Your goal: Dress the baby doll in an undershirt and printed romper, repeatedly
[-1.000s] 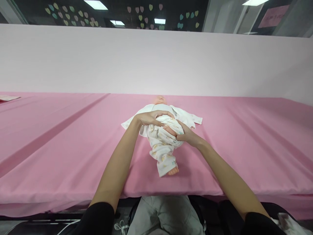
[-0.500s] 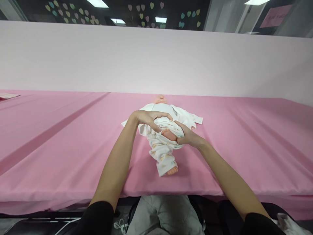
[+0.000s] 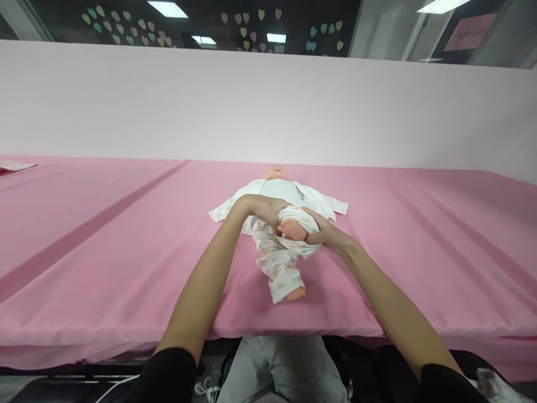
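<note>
A baby doll point(image 3: 277, 170) lies on its back on the pink table point(image 3: 104, 240), head away from me, wearing a white printed garment point(image 3: 279, 266). My left hand point(image 3: 262, 210) grips the bunched cloth of one trouser leg from the left. My right hand point(image 3: 325, 234) pinches the same bunched cloth from the right. The doll's bare foot point(image 3: 291, 229) pokes out between my hands. The other leg is clothed, and its foot point(image 3: 296, 294) points toward me near the table edge.
A pale pink partition point(image 3: 268, 106) runs along the far side of the table. A flat paper point(image 3: 14, 166) lies at the far left. My lap and a chair sit below the table's front edge. A white cloth point(image 3: 497, 386) shows at bottom right.
Both hands have drawn the bunched trouser leg further down over the raised leg. The bare foot now shows more fully between them. The doll's body has not shifted.
</note>
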